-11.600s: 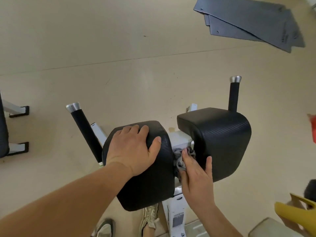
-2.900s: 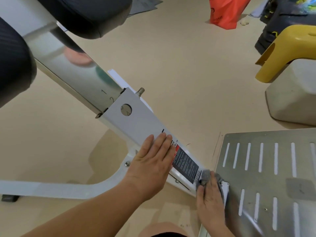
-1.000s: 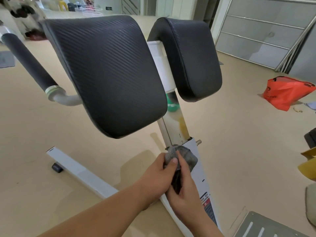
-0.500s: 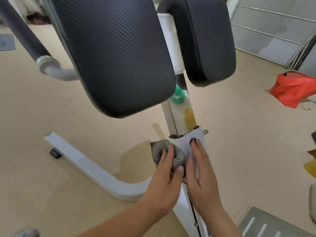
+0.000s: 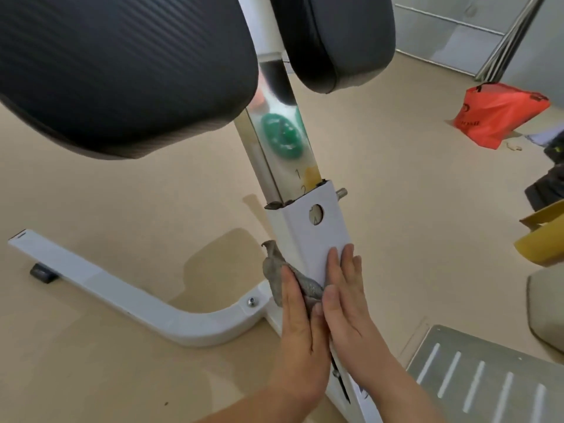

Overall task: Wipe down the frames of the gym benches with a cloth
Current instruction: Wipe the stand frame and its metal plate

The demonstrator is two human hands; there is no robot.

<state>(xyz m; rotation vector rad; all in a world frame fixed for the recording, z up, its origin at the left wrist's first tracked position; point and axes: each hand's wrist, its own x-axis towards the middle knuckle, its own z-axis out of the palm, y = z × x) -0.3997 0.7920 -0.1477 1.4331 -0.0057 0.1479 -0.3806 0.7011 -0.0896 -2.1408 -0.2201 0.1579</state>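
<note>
Large pad [image 5: 122, 65] at 11 o'clock: black matt vinyl-like cover with fine woven ribbing; second pad [image 5: 332, 41] at 1 o'clock: the same black cover, looking smoother. Frame: outer sleeve [image 5: 308, 236] at centre and curved base leg [image 5: 122, 297] at 8 o'clock, both smooth white-painted metal with a slight sheen; inner post [image 5: 283, 154] mirror-polished metal; bolt [image 5: 251, 301] bare bright metal. Cloth [image 5: 274, 270] at 6 o'clock: grey, crumpled, matt fabric; foot plate [image 5: 488, 377] at 4 o'clock: dull grey slotted metal; bag [image 5: 500, 114] at 2 o'clock: shiny orange-red plastic film; floor [image 5: 396, 209]: smooth matt beige.
</note>
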